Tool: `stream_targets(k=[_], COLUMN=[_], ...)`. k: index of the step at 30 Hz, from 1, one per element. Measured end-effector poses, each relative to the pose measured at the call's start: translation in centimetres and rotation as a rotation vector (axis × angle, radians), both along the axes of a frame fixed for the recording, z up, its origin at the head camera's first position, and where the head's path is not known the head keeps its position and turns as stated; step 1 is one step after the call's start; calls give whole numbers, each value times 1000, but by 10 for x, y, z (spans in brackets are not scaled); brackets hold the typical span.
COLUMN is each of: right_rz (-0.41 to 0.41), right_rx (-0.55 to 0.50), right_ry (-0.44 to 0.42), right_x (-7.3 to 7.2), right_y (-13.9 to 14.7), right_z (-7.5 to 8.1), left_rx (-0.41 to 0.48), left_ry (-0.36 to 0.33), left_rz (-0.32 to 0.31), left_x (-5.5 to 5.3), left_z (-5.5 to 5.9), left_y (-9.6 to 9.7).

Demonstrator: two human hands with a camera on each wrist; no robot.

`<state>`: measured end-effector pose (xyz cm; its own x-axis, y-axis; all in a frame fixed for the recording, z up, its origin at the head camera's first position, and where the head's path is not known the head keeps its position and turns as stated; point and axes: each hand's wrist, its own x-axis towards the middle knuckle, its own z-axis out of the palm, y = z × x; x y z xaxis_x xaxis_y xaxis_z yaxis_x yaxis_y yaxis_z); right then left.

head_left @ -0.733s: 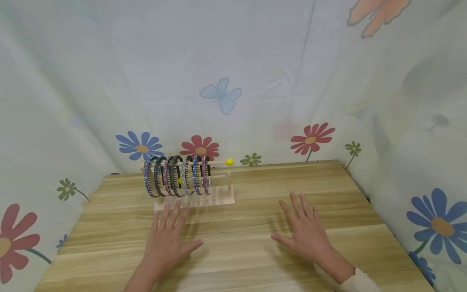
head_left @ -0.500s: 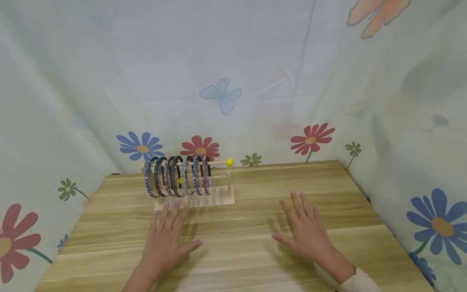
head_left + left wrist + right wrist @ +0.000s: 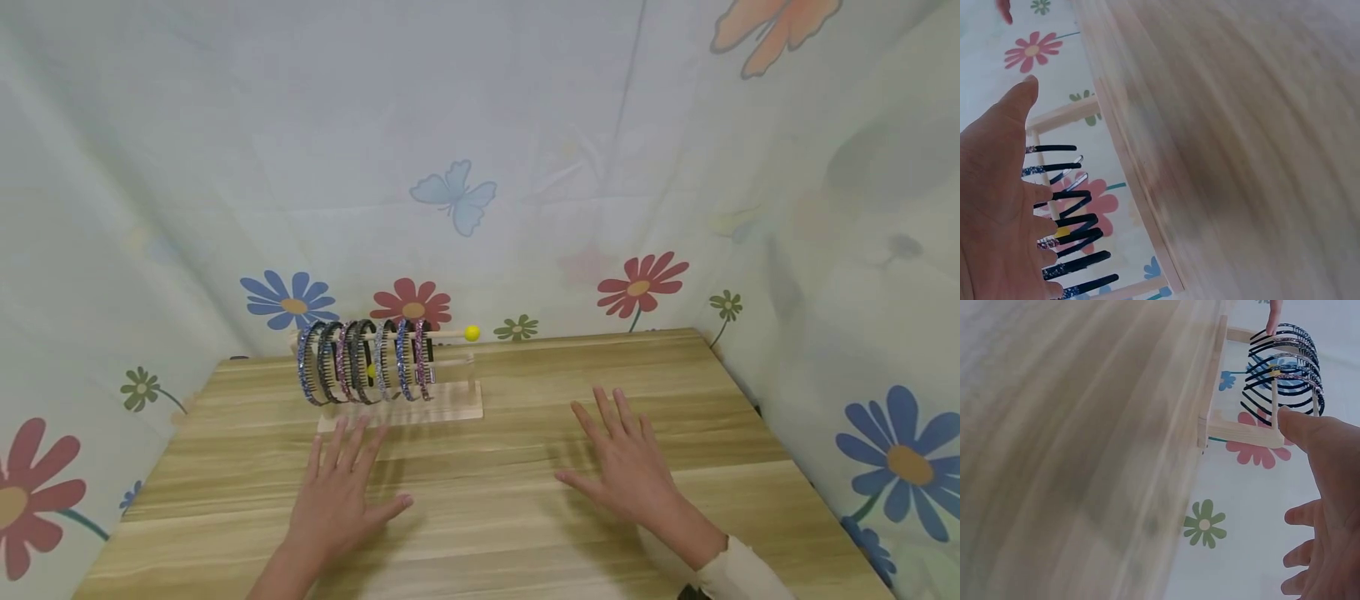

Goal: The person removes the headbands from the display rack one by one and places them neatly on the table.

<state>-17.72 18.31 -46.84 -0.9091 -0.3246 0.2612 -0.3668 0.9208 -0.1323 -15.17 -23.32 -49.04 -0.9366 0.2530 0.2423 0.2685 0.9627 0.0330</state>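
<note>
Several glittery toothed headbands [image 3: 378, 362] in blue, black, purple and silver hang in a row on a wooden rack [image 3: 450, 408] at the back left of the table. My left hand [image 3: 333, 504] is just in front of the rack's base, palm down, fingers spread and nothing held. Farther right, my right hand [image 3: 630, 475] has its fingers spread too and holds nothing. The left wrist view shows the headbands' dark ends [image 3: 1079, 256] beyond my fingers. In the right wrist view, the rack [image 3: 1247, 432] with its headbands [image 3: 1285, 372] appears past my thumb.
The wood-grained table [image 3: 487, 517] reaches back to a hanging cloth [image 3: 555, 125] printed with flowers and butterflies, which also closes off both sides. A yellow ball [image 3: 472, 333] caps the rack's upper rod, and another yellow ball [image 3: 371, 372] shows among the headbands.
My right hand has shifted slightly forward and left. The left hand has drawn back a touch. The rack and headbands have stayed put.
</note>
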Motion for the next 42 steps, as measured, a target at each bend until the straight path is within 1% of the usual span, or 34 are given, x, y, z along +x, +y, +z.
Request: stream_targets(k=[3,9,11,15,18,22,26,29,31,34,38,42], right_rz=[0,15,28,47,51,69,100,125,141,161,182,197], right_rx=[-4,-9,-18,-35,-36,-43,-49,-53,-58,-64,-64,-94], right_ry=[-6,7,20,19,9,15,41,60,67,82,92,78], right_x=[-2,-6,-7,-10,-13,-16,-20,-23,-25,-28,-32,-35], right_y=[-2,-5,-5,-7,-11,-16,-23,-29,-34,-41,-50,-60], right_z=[6,16,19,24,29,36,45,51,54,59,66,70], left_rx=[-4,25,31,49,58,60,81,111,137,186,266,295], left_ry=[7,29,20,-15,-16,6,37,61,63,40,-29,-67], left_rz=[13,54,71,102,112,114,105,95,93,91,95,83], left_x=[-1,0,1,3,4,1,-4,-7,-11,-18,-30,-43], left_z=[2,9,13,20,26,32,36,36,35,32,29,26], left_y=[-6,-23,-30,-45,-55,-68,-78,-85,-90,-99,-111,-124])
